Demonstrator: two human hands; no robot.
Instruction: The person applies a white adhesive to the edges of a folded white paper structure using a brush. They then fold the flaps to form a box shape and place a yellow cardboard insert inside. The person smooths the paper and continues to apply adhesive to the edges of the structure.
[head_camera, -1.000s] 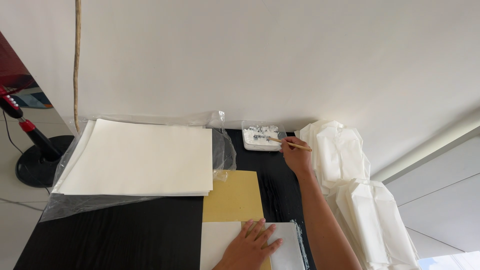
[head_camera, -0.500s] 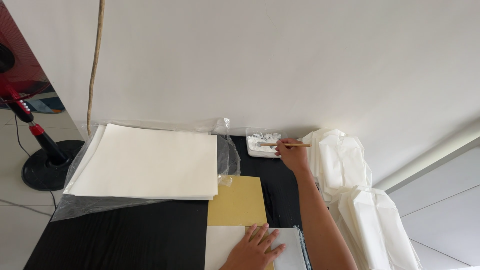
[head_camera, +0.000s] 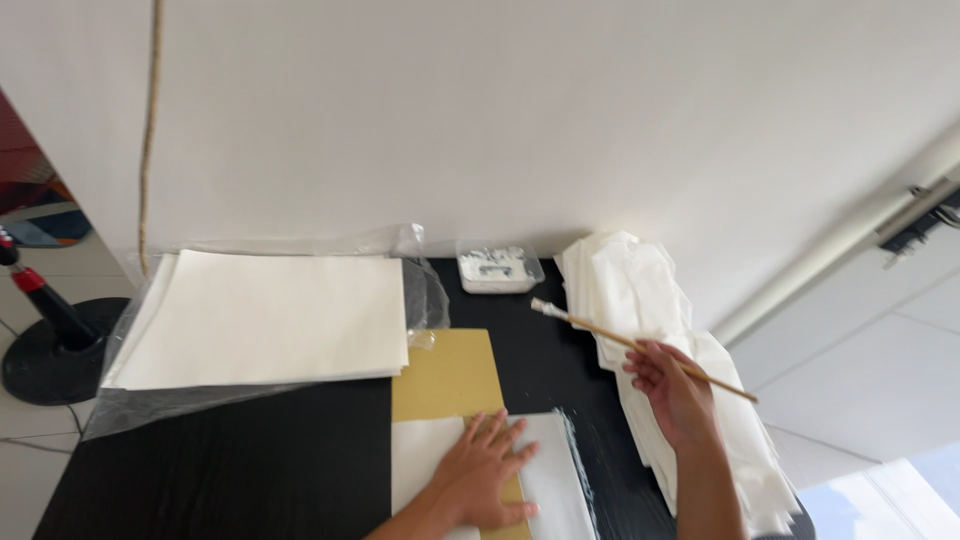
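Observation:
My right hand (head_camera: 672, 388) holds a thin wooden brush (head_camera: 640, 347) above the black table (head_camera: 250, 470); its white-tipped bristles point toward a small clear tub of white paste (head_camera: 497, 268) by the wall. My left hand (head_camera: 484, 466) lies flat, fingers spread, on a white sheet (head_camera: 548, 478) that rests on a tan board (head_camera: 445, 375). A wet white streak runs along the sheet's right edge.
A stack of large cream paper sheets (head_camera: 265, 315) lies on clear plastic wrap at the left. A pile of folded white paper pieces (head_camera: 640, 300) runs down the table's right side. A black stand base (head_camera: 45, 345) sits on the floor at the left. The white wall is close behind.
My right hand has pulled the brush back from the paste tub toward me and lifted it over the table. My left hand stays pressed on the sheet.

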